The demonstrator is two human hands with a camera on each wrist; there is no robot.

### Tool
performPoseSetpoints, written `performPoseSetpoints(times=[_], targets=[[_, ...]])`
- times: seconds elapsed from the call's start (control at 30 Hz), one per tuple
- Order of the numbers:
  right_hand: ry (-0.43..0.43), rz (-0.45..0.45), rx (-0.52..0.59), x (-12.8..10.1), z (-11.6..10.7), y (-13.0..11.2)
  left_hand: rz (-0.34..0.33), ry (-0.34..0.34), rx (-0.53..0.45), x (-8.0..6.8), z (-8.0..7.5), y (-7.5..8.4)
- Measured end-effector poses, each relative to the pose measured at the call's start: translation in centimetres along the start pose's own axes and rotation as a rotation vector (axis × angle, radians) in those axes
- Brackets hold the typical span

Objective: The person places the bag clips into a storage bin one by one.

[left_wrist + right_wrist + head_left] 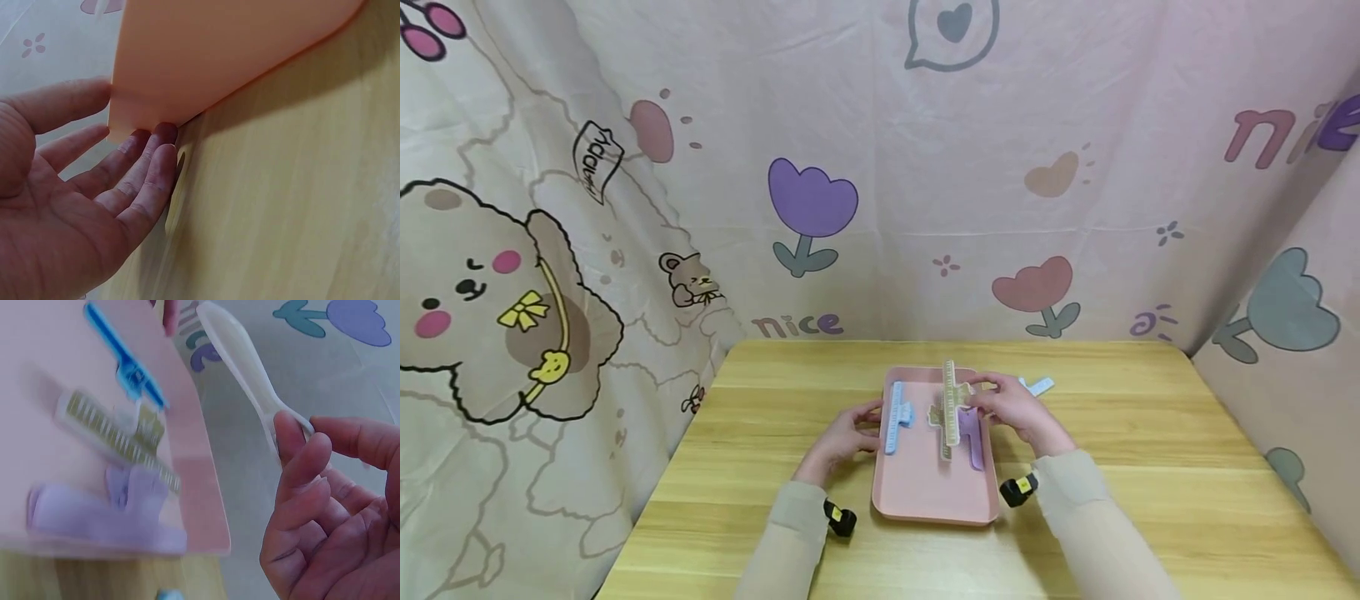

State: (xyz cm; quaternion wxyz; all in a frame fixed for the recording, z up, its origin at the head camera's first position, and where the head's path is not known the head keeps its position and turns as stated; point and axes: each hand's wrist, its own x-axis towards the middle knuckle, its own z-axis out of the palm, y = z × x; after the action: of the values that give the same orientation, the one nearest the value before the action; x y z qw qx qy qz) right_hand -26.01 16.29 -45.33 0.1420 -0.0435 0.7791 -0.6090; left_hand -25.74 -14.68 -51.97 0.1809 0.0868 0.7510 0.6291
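A pink tray [936, 500] lies on the table. My left hand [853, 433] is at its left side, loosely bent fingertips touching the outer wall [206, 56]. My right hand [1011, 404] pinches a pale yellow-green ruler clip [951, 408] by its grip between thumb and fingers, raised above the tray; the right wrist view shows its whitish back [240, 359]. Inside the tray, a blue ruler clip [894, 421] lies along the left side. Another yellow-green clip [112, 428] and a purple clip [100, 515] lie toward the right, partly hidden by the held one in the head view.
A light blue clip [1041, 386] lies on the wooden table [1150, 500] beyond my right hand, partly covered by it. A patterned cloth [910, 167] hangs behind the table and at both sides. Small black cameras sit at both wrists.
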Motion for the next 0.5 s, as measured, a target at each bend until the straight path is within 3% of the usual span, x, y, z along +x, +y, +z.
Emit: performPoseSetpoints(times=[0.5], targets=[[-0.071, 0.019, -0.024, 3.2, 3.6, 0.1, 0.005, -0.002, -0.029, 0.1, 0.1, -0.2]])
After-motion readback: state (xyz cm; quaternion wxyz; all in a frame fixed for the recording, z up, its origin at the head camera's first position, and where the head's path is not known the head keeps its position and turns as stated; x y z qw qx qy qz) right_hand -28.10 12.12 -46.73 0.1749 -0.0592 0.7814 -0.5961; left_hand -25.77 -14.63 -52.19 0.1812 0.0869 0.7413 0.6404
